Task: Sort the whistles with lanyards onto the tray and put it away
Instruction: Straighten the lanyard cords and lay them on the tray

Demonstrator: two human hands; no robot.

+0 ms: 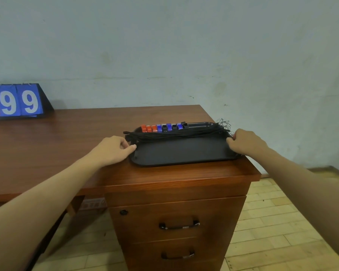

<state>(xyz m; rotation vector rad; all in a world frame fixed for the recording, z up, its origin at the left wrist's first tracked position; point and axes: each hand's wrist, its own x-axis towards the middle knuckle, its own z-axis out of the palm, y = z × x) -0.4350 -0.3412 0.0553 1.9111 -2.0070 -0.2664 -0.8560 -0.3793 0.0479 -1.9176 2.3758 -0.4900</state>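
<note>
My left hand (114, 148) touching the tray (182, 153) at its left edge, fingers relaxed, my right hand (245, 142) seemingly gripping its right rim, whistles (162, 127) lined at back, lanyards (176, 134) across

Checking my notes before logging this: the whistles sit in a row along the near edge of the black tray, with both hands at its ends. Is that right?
Not quite. The head view shows the whistles along the far edge of the black tray. The left hand and right hand are at its ends.
</note>
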